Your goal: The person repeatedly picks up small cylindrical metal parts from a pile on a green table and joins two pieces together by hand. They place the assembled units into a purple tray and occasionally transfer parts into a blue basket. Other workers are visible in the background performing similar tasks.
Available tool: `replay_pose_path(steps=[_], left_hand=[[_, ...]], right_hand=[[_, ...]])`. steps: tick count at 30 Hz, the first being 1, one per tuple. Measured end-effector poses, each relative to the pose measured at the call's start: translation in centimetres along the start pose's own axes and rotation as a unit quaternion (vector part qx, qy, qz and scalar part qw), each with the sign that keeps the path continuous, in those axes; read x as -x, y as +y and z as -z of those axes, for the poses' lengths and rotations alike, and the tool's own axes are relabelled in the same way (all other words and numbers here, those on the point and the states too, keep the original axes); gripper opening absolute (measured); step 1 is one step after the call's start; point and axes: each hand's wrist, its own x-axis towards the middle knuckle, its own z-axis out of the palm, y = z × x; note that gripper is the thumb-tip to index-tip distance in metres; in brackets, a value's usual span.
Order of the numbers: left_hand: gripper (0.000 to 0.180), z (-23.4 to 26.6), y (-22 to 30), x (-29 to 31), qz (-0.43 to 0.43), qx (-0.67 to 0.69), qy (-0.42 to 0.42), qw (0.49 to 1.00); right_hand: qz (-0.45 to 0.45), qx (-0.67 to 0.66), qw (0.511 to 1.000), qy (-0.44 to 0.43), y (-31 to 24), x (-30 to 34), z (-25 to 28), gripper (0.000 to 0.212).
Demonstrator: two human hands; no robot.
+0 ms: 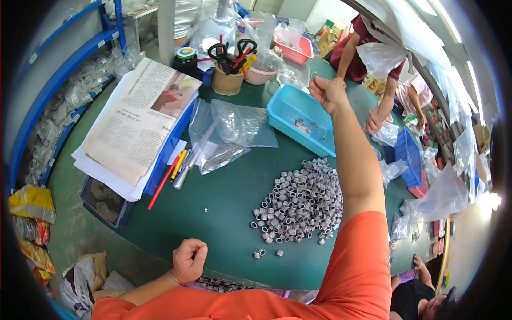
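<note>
My right arm stretches far forward across the table. Its hand (328, 95) is over the far rim of a light-blue plastic tub (282, 109), fingers pinched together; anything between them is too small to make out. A few small grey bits lie on the tub's floor. My left hand (189, 262) is curled closed at the near table edge, and its fingers hide whatever may be inside. Between the two hands spreads a big heap of small grey ring-shaped metal parts (304, 200), partly covered by my right forearm. Several loose rings (260, 253) lie by its near side.
Left on the green table (176, 218), a newspaper (141, 120) lies on papers over a blue tray, with pens (180, 164) beside it. Clear bags (229, 133) with small parts lie mid-table. Behind stands a pot (228, 82) holding scissors. Co-workers' arms (386, 101) reach in at right.
</note>
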Motion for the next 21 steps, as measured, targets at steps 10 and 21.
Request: replay_pose_path(steps=[10, 21], left_hand=[[0.007, 0.1, -0.4, -0.2, 0.019, 0.025, 0.008, 0.999], [0.008, 0.1, -0.6, -0.2, 0.031, -0.003, -0.014, 0.999]], right_hand=[[0.083, 0.065, 0.993, 0.061, -1.8, 0.9, 5.9, 0.017], [-0.024, 0.339, 0.876, 0.342, 0.9, 4.4, 20.2, 0.010]])
